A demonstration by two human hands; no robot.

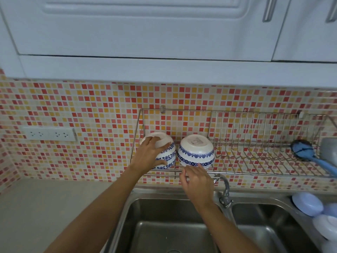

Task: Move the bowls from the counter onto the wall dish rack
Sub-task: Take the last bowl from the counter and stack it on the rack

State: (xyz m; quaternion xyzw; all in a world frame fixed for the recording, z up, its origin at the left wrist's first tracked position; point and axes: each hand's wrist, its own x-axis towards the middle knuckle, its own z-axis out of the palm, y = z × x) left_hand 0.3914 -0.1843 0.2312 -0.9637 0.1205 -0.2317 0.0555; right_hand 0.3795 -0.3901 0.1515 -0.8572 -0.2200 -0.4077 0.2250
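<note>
On the wall dish rack (237,141), at its left end, two white bowls with blue flower bands sit upside down, side by side and almost touching. Under the left hand (148,155) is the left bowl (166,152), which looks like a stack of two nested bowls, since two blue bands show one above the other. That hand is closed around it, thumb low on the near side and fingers curled over the base. Just to its right stands the right bowl (196,152), its foot ring up and a pale label on the base. Below it, the right hand (197,181) is loosely spread and holds nothing; its fingertips reach the bowl's lower rim at the front wire of the rack, though real contact cannot be told.

Further right the rack's plate slots are bare wire, and at the far right end lies a blue brush (308,152) with its handle pointing out over the edge, beside a grey cup (329,148).

Beneath the rack a steel double sink (255,221) has both basins without dishes, with a tap (225,190) rising between them. Pale blue and white lids or dishes (317,214) lean along the sink's right edge. Left of the sink, the grey desk (54,207) carries no bowls in view.
</note>
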